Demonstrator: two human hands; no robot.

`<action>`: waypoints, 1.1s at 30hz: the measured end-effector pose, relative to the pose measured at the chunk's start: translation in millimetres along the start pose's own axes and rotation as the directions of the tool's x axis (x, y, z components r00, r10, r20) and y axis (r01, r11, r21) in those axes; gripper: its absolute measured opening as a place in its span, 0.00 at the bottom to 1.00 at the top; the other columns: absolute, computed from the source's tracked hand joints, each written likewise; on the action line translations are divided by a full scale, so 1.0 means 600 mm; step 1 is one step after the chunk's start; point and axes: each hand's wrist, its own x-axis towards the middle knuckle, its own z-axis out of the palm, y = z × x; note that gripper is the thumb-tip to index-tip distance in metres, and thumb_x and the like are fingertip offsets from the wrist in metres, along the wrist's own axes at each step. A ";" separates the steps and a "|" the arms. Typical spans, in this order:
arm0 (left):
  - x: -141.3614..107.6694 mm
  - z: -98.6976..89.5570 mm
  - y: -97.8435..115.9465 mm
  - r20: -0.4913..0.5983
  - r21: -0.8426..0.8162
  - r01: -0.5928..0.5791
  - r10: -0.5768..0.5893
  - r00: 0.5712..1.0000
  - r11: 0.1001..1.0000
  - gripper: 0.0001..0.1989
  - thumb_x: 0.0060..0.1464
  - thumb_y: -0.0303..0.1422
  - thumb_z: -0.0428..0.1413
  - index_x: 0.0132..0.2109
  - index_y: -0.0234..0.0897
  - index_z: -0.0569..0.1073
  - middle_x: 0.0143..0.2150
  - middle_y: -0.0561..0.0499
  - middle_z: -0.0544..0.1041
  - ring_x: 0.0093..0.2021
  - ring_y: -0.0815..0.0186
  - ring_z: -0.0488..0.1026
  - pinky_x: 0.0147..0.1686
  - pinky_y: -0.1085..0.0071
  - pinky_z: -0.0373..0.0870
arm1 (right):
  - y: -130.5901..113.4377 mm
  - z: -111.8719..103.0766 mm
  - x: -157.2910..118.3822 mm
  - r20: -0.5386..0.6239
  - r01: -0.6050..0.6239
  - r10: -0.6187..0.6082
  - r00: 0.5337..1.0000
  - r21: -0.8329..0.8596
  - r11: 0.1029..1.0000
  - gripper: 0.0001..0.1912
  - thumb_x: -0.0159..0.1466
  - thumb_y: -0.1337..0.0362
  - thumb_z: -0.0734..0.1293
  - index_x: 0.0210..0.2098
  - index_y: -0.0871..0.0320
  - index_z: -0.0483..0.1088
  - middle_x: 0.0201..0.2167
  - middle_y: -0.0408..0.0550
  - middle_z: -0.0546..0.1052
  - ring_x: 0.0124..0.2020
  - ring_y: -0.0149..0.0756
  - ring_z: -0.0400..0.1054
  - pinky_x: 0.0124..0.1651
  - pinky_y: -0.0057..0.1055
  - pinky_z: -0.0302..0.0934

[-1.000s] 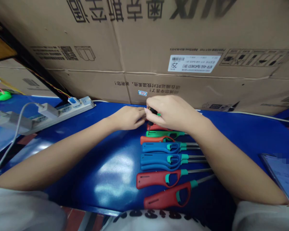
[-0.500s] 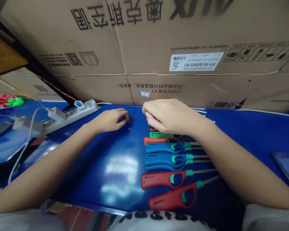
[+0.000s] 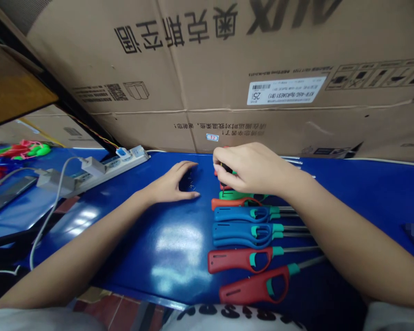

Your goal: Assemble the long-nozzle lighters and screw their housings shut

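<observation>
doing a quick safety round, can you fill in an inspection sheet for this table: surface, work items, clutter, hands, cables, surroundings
Surface: blue table, glossy, with bright glare patches.
Work items: red, blue, orange and green lighters in a column; screwdriver with its tip at the green one, contact unclear; tiny pale bits, probably screws.
Clutter: red and green pieces and a dark flat device at far left.
Hands: left hand open around the pale bits, right hand gripping the screwdriver.
Cables: white cable looping from a loaded power strip.
Surroundings: large cardboard box along the far edge.
</observation>
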 end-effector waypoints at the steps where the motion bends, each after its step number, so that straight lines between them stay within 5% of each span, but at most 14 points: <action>1: -0.001 0.011 -0.001 -0.013 -0.045 0.005 -0.006 1.000 0.999 0.43 0.54 0.51 0.64 0.68 0.35 0.58 0.70 0.34 0.62 0.69 0.47 0.61 0.69 0.49 0.59 | 0.000 0.000 0.000 -0.001 0.004 -0.004 1.000 0.032 0.999 0.11 0.71 0.63 0.58 0.44 0.61 0.70 0.38 0.53 0.81 0.33 0.39 0.72 0.31 0.33 0.45; 6: 0.011 0.047 -0.013 -0.146 -0.242 0.053 -0.091 0.985 0.969 0.32 0.62 0.45 0.57 0.67 0.37 0.60 0.67 0.36 0.66 0.65 0.52 0.68 0.67 0.50 0.63 | 0.002 0.001 0.002 0.007 -0.009 0.009 1.000 0.028 1.000 0.13 0.70 0.63 0.58 0.48 0.62 0.69 0.40 0.54 0.82 0.35 0.42 0.74 0.32 0.33 0.48; 13: 0.027 0.062 -0.005 -0.149 -0.479 0.085 -0.177 0.973 0.874 0.24 0.67 0.45 0.49 0.63 0.35 0.64 0.64 0.36 0.71 0.58 0.58 0.74 0.61 0.56 0.70 | 0.002 0.000 0.001 0.004 -0.026 0.026 1.000 -0.065 0.998 0.15 0.71 0.57 0.59 0.41 0.61 0.71 0.30 0.53 0.80 0.28 0.40 0.71 0.29 0.33 0.42; 18: 0.027 0.071 0.015 -0.120 -0.652 0.135 -0.277 0.953 0.746 0.24 0.68 0.47 0.46 0.61 0.36 0.69 0.61 0.41 0.74 0.54 0.58 0.75 0.59 0.59 0.70 | 0.000 -0.005 -0.004 0.007 0.027 -0.028 1.000 0.098 0.995 0.13 0.67 0.63 0.61 0.48 0.62 0.69 0.38 0.52 0.81 0.32 0.38 0.72 0.31 0.32 0.45; 22: 0.028 0.078 0.024 -0.113 -0.745 0.145 -0.337 0.935 0.652 0.26 0.68 0.51 0.45 0.59 0.38 0.72 0.57 0.43 0.77 0.50 0.58 0.75 0.52 0.63 0.71 | -0.003 -0.003 -0.003 0.001 0.011 -0.011 1.000 -0.013 1.000 0.18 0.73 0.55 0.57 0.41 0.60 0.72 0.32 0.51 0.80 0.28 0.38 0.70 0.30 0.33 0.41; 25: 0.027 0.082 0.031 -0.114 -0.784 0.138 -0.358 0.927 0.605 0.27 0.66 0.54 0.48 0.56 0.38 0.76 0.53 0.45 0.79 0.44 0.60 0.74 0.45 0.66 0.70 | -0.004 0.002 0.001 -0.031 -0.012 0.011 0.999 -0.025 1.000 0.15 0.73 0.61 0.56 0.45 0.61 0.71 0.34 0.50 0.81 0.31 0.39 0.71 0.31 0.34 0.42; 29: 0.024 0.087 0.048 -0.143 -0.833 0.109 -0.400 0.905 0.543 0.26 0.66 0.53 0.49 0.53 0.37 0.77 0.48 0.46 0.80 0.41 0.62 0.73 0.41 0.68 0.68 | -0.005 0.007 0.003 -0.028 -0.030 0.028 0.999 -0.071 0.997 0.18 0.73 0.54 0.58 0.43 0.61 0.72 0.33 0.52 0.81 0.33 0.41 0.73 0.31 0.34 0.42; 33: 0.024 0.095 0.064 -0.216 -0.869 0.050 -0.467 0.858 0.493 0.24 0.66 0.50 0.48 0.51 0.37 0.76 0.48 0.46 0.80 0.38 0.64 0.74 0.39 0.69 0.68 | -0.007 0.007 0.002 -0.044 -0.018 0.018 0.999 -0.017 1.000 0.13 0.71 0.61 0.59 0.46 0.61 0.70 0.38 0.52 0.81 0.35 0.40 0.74 0.32 0.33 0.44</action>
